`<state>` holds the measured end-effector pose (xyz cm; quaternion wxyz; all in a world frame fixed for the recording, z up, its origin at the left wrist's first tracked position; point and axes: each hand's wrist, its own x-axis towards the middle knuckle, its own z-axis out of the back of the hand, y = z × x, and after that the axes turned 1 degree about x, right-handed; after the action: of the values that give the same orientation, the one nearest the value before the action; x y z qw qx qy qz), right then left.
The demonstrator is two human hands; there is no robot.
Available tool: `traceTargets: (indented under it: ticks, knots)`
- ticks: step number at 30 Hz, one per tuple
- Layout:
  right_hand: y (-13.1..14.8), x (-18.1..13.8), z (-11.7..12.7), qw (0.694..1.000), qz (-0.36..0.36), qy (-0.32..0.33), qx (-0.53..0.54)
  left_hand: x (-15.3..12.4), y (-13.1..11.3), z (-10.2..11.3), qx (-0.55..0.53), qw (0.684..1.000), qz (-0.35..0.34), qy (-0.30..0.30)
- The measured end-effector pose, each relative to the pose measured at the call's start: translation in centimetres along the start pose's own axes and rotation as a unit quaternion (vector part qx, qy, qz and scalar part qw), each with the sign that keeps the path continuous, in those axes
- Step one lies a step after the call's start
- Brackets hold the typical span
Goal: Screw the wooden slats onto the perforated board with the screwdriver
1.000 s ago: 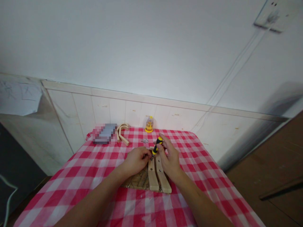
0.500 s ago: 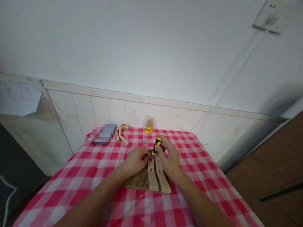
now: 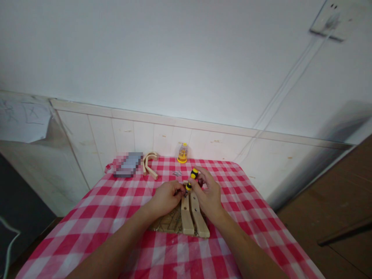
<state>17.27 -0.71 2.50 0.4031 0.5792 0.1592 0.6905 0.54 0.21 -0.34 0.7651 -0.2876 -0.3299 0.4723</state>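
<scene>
My right hand (image 3: pixel 208 194) grips a black and yellow screwdriver (image 3: pixel 191 179) that leans down to the left, its tip at the far end of two pale wooden slats (image 3: pixel 192 217). The slats lie side by side on a flat patterned wooden panel (image 3: pixel 167 222). My left hand (image 3: pixel 168 197) rests on that panel, with its fingers pinched together right at the screwdriver tip. What they pinch is too small to make out.
A table with a red and white checked cloth (image 3: pixel 116 209) stands against a white panelled wall. At its far edge lie a blurred grey object (image 3: pixel 128 164), curved wooden pieces (image 3: pixel 149 164), a small yellow-based container (image 3: pixel 183 153) and a few small metal bits (image 3: pixel 176 173). Brown floor lies at the right.
The screwdriver handle and my right hand have shifted very slightly; my right fingers have changed their hold on the handle. My left hand stays pinched at the tip.
</scene>
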Motion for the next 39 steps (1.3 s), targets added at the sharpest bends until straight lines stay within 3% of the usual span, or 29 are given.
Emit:
traceTargets:
  ticks: [14,32,39]
  knots:
    - [0.8,-0.9,0.1,0.998,0.042,-0.035,-0.016,0.1,0.0,0.1,-0.006,1.000,-0.009,0.006]
    - [1.0,-1.1,0.6,0.996,0.075,0.052,-0.004,0.0,-0.4,0.4,-0.004,1.000,-0.008,0.012]
    - [1.1,-1.1,0.0,0.998,0.058,0.012,-0.015,0.1,-0.3,0.3,-0.001,1.000,0.002,0.012]
